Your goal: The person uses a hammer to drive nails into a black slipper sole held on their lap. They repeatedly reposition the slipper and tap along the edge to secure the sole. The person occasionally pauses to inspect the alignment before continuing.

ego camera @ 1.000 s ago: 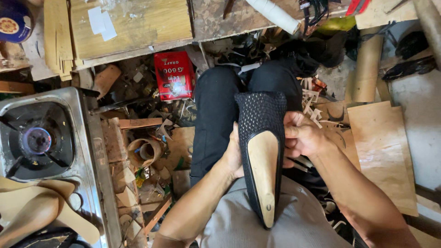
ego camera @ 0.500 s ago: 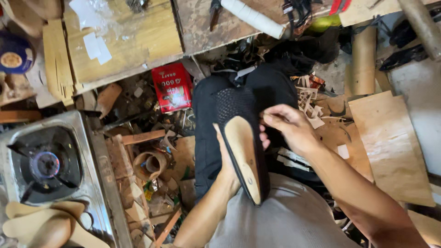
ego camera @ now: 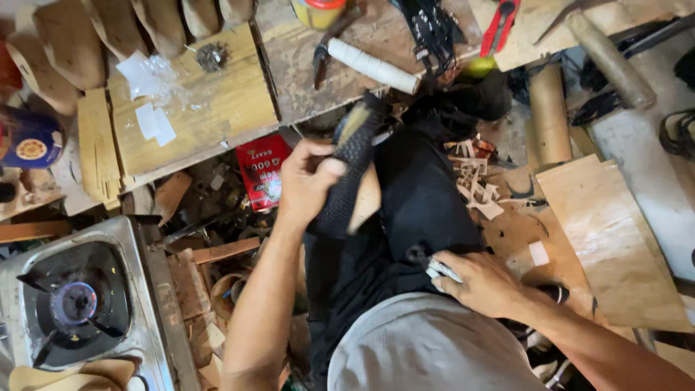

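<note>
My left hand [ego camera: 305, 181] grips a black woven shoe [ego camera: 346, 190] with a tan sole, lifted off my lap and tilted with its toe toward the workbench. My right hand [ego camera: 483, 284] rests on my right thigh over the black trousers [ego camera: 427, 195]. Its fingers are closed around a small whitish object [ego camera: 441, 271] with a dark tip; I cannot tell what it is. The two hands are apart, the shoe only in the left.
A gas stove [ego camera: 72, 304] stands at lower left. The wooden workbench [ego camera: 195, 108] ahead carries a white roll [ego camera: 373, 65], a red-handled tool [ego camera: 499, 25] and wooden lasts [ego camera: 72, 43]. A red packet [ego camera: 260, 170], plywood pieces [ego camera: 608, 239] and scraps litter the floor.
Both hands held the shoe sole-up on my lap. Now the left hand alone has raised it toward the bench, and the right hand has dropped to my thigh holding a small object.
</note>
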Available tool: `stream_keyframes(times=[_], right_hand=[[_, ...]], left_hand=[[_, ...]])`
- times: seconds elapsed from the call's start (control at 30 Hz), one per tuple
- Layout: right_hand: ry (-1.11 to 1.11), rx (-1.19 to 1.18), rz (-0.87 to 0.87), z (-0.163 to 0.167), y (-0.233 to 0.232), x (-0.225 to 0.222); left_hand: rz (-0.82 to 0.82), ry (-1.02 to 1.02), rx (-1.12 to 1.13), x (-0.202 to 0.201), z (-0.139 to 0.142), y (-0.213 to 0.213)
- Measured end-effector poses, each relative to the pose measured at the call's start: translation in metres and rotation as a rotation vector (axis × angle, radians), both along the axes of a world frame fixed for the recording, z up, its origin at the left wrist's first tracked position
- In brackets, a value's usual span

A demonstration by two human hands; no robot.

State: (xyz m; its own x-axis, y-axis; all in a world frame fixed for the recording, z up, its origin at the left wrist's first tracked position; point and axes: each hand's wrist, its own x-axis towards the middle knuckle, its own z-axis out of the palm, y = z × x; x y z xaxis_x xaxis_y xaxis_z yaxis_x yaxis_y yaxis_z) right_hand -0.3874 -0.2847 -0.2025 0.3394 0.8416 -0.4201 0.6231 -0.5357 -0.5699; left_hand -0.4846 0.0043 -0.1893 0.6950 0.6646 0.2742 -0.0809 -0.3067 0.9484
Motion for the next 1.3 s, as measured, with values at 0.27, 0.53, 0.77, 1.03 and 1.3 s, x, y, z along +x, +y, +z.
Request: stream_keyframes(times=[0.27, 0.53, 0.77, 1.03, 1.3], right_hand=[[0.215, 0.111, -0.188, 0.030, 0.031, 0.041], [0.865, -0.142, -0.428, 0.058, 0.088, 0.080], [0.505, -0.561, -0.187, 0.091, 0.145, 0.086], [0.495, -0.417, -0.169, 0.058, 0.165, 0.088], [0.207, -0.046, -0.247, 0.022, 0.140, 0.033]], left_hand=[[-0.307, 0.578, 0.992, 0.027, -0.003, -0.057], [-0.193, 0.461, 1.103, 0.017, -0.033, -0.074], [-0.162, 0.446, 1.130, 0.008, -0.032, -0.073], [-0.130, 0.442, 1.109, 0.014, -0.047, -0.058], [-0.178, 0.453, 1.073, -0.002, -0.051, -0.022]])
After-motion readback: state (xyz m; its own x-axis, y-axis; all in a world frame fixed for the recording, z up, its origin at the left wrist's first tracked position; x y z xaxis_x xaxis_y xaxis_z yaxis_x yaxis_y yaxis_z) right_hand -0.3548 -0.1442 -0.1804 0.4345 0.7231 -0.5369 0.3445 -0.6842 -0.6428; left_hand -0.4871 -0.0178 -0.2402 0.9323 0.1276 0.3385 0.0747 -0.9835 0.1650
